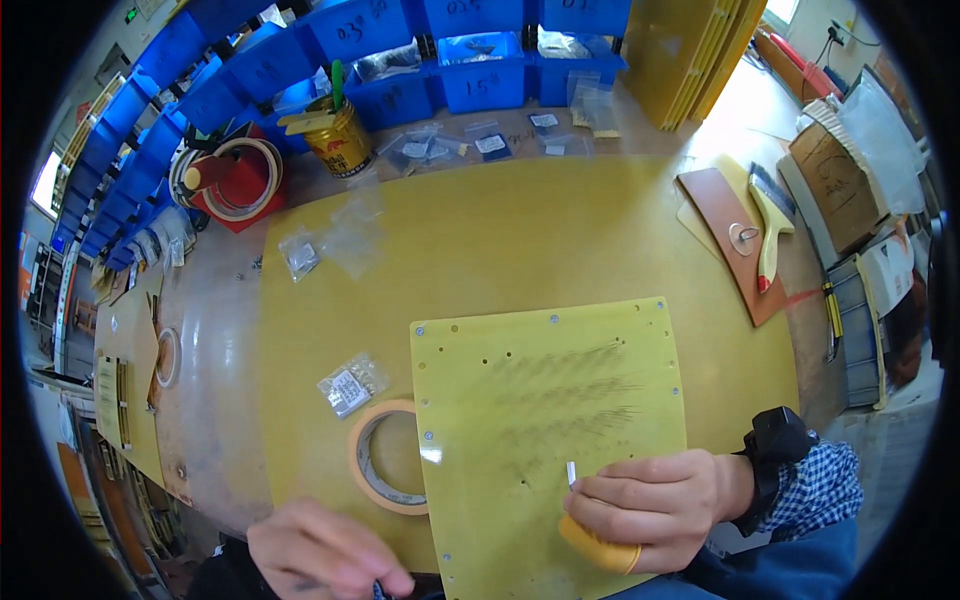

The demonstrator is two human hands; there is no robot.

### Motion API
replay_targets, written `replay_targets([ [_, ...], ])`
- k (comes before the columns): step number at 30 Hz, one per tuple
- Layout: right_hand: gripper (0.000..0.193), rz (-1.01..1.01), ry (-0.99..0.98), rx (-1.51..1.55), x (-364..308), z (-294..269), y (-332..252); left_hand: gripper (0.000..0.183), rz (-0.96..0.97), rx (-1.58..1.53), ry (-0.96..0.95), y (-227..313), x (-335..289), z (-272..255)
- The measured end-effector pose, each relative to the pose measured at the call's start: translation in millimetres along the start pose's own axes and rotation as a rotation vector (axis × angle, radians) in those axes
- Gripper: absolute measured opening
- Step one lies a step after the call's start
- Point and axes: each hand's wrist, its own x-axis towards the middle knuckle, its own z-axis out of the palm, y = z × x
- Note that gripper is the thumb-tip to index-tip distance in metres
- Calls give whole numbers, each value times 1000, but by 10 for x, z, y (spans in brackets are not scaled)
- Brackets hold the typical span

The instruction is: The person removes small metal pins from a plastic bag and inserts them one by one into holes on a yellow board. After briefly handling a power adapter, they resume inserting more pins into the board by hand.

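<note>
My right hand [640,505] is closed around a rounded yellow-orange object [590,545]. A short whitish rod [571,474] sticks up beside its fingertips. This hand is over the lower right of a flat yellow-green board [470,400]. Rows of thin dark wires or pins [570,390] stand on the board, and screws line its edges. My left hand [325,550] is low, just left of the board, its fingers curled and smeared by motion. A small dark thing shows at its fingertips, too unclear to name. A roll of tan masking tape [362,462] lies partly under the board's left edge.
A small labelled plastic bag [350,388] lies near the tape, another bag [298,255] farther off. Blue bins [480,75] line the back, with a gold can [338,140] before them. At right are a brush [772,225] and a reddish-brown plate [725,235].
</note>
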Motion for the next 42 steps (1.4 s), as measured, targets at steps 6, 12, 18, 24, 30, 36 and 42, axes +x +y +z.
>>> replay_targets([
  [6,13,251,103,319,-15,31,113,7,2,-215,94,-53,-77,-12],
  [12,12,245,-14,251,68,-107,127,16,169,619,-102,92,84,-224],
  [18,12,28,226,148,110,147,237,26,241,932,-433,65,301,-226],
  [24,12,-40,197,87,132,133,272,24,332,814,-538,-128,378,-136],
  [30,13,-71,198,1,145,131,285,25,405,796,-598,-162,428,-111],
  [36,13,-50,180,10,121,123,235,24,390,796,-639,-177,439,-132],
  [42,19,279,249,404,98,143,176,24,386,800,-588,-198,397,-133],
])
